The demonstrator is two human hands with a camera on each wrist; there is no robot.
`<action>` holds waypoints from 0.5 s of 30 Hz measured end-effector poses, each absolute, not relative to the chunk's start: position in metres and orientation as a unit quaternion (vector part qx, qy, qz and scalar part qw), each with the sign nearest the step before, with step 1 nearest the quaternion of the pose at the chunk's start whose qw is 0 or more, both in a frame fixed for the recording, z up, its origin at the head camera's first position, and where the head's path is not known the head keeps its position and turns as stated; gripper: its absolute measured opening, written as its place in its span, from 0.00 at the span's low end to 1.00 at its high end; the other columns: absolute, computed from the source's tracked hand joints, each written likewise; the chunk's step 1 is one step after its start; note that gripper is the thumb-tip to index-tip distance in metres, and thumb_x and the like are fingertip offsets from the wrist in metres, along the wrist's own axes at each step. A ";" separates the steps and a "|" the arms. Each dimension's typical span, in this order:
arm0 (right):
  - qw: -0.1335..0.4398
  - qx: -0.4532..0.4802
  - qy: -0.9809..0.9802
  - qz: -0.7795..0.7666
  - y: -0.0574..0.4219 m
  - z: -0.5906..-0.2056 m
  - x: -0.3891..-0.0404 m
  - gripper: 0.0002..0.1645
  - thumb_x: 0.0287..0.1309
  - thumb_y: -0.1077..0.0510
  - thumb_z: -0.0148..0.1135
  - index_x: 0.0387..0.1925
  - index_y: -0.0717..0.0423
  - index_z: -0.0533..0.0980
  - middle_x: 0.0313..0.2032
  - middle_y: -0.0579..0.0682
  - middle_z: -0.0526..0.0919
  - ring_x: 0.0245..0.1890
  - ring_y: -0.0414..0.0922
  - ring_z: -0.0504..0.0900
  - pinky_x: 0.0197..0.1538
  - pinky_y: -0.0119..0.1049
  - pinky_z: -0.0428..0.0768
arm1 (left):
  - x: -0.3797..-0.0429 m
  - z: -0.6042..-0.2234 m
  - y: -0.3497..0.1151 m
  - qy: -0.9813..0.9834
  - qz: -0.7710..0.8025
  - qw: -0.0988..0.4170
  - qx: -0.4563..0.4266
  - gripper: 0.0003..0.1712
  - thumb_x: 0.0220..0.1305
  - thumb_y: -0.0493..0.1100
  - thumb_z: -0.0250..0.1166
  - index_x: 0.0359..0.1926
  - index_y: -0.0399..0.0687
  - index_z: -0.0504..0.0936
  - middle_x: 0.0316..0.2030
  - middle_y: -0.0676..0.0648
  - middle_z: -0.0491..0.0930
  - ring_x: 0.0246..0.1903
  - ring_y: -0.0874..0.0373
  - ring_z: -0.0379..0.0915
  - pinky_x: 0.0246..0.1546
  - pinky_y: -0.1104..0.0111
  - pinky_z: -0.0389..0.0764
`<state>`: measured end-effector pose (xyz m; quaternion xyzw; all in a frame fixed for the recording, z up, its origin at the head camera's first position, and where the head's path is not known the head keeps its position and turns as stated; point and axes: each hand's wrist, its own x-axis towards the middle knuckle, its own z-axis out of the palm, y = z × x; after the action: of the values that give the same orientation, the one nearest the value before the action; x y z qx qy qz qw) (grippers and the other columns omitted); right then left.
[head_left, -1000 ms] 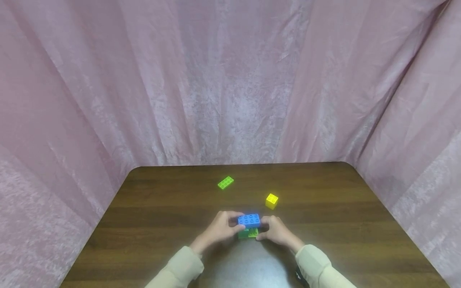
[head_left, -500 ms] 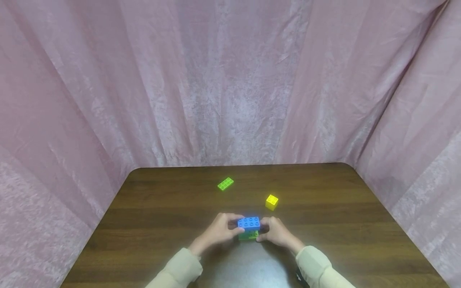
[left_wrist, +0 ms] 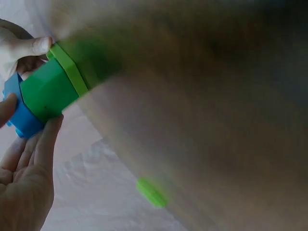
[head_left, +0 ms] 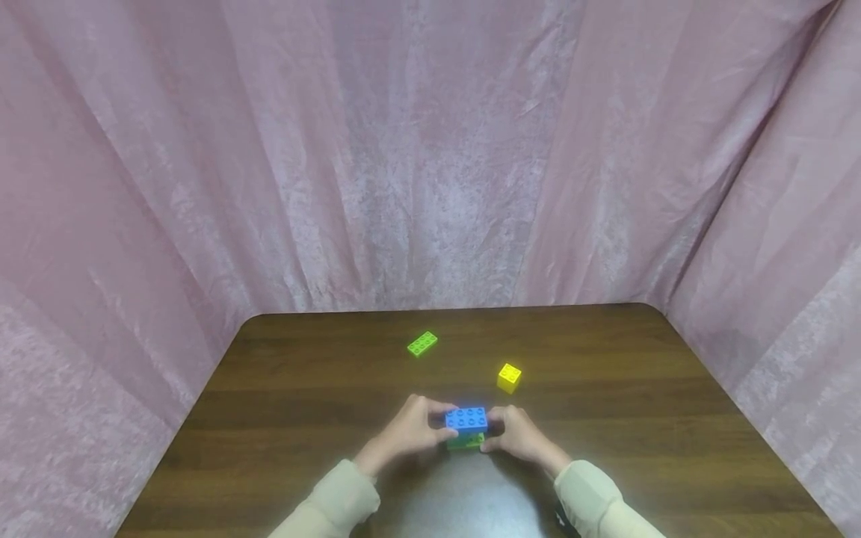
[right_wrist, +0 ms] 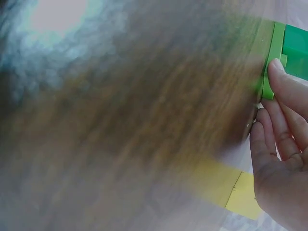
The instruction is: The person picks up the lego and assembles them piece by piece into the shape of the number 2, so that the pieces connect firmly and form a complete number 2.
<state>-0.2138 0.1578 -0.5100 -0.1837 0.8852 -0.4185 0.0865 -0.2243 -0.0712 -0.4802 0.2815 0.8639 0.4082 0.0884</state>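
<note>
A blue brick [head_left: 466, 420] with studs on top sits over a dark green brick [left_wrist: 48, 91], which stands on a thin lime-green plate [left_wrist: 70, 70]. My left hand [head_left: 412, 424] pinches the blue brick, its thumb on the near side and its fingers behind. In the left wrist view, the blue brick [left_wrist: 25, 115] lies against the green one. From the other side my right hand [head_left: 516, 433] pinches the end of the lime plate [right_wrist: 274, 62] at the base. Most of the dark green brick is hidden by the blue one in the head view.
Farther back on the brown wooden table [head_left: 303, 388] lies a second lime-green plate [head_left: 422, 344]. A yellow brick [head_left: 509, 378] stands beyond my right hand. Pink curtains [head_left: 430, 164] hang behind the table and along both sides.
My left hand has brought the blue brick slightly down, so less of the green pieces shows beneath it. The right hand, the far lime plate and the yellow brick have stayed in place.
</note>
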 end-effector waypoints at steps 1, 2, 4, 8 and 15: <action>0.084 -0.185 0.886 -0.418 0.158 -0.510 -0.214 0.18 0.40 0.65 0.76 0.38 0.59 0.83 0.39 0.54 0.87 0.42 0.51 0.84 0.53 0.55 0.81 | -0.225 -0.479 -0.071 0.864 0.407 0.092 0.282 0.22 0.56 0.41 0.71 0.52 0.39 0.83 0.48 0.39 0.85 0.32 0.66 0.81 0.36 0.77 0.81; 0.082 -0.188 0.886 -0.415 0.158 -0.510 -0.214 0.18 0.39 0.64 0.76 0.38 0.59 0.83 0.39 0.54 0.87 0.42 0.51 0.84 0.53 0.55 0.81 | -0.225 -0.478 -0.072 0.863 0.407 0.096 0.281 0.22 0.56 0.41 0.72 0.52 0.39 0.83 0.48 0.39 0.85 0.30 0.67 0.79 0.34 0.77 0.80; 0.081 -0.194 0.887 -0.411 0.157 -0.511 -0.213 0.18 0.39 0.64 0.76 0.38 0.59 0.83 0.39 0.54 0.87 0.41 0.50 0.84 0.52 0.53 0.81 | -0.226 -0.477 -0.073 0.866 0.403 0.103 0.277 0.22 0.56 0.42 0.72 0.51 0.39 0.84 0.48 0.39 0.85 0.29 0.68 0.78 0.32 0.77 0.79; 0.084 -0.199 0.889 -0.404 0.156 -0.511 -0.213 0.18 0.40 0.63 0.76 0.37 0.58 0.83 0.38 0.52 0.87 0.40 0.48 0.84 0.51 0.51 0.82 | -0.226 -0.475 -0.074 0.868 0.401 0.123 0.265 0.21 0.55 0.42 0.72 0.51 0.40 0.84 0.49 0.40 0.85 0.28 0.67 0.76 0.31 0.77 0.78; 0.080 -0.193 0.890 -0.405 0.158 -0.509 -0.213 0.16 0.41 0.63 0.76 0.37 0.57 0.83 0.37 0.51 0.87 0.38 0.45 0.82 0.49 0.48 0.82 | -0.232 -0.472 -0.071 0.863 0.409 0.137 0.264 0.22 0.54 0.41 0.73 0.50 0.37 0.84 0.48 0.38 0.85 0.16 0.65 0.62 0.23 0.77 0.73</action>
<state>-0.2128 0.1575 -0.5090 -0.1934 0.8900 -0.4050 0.0803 -0.2323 -0.0708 -0.4724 0.2641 0.8627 0.4089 0.1372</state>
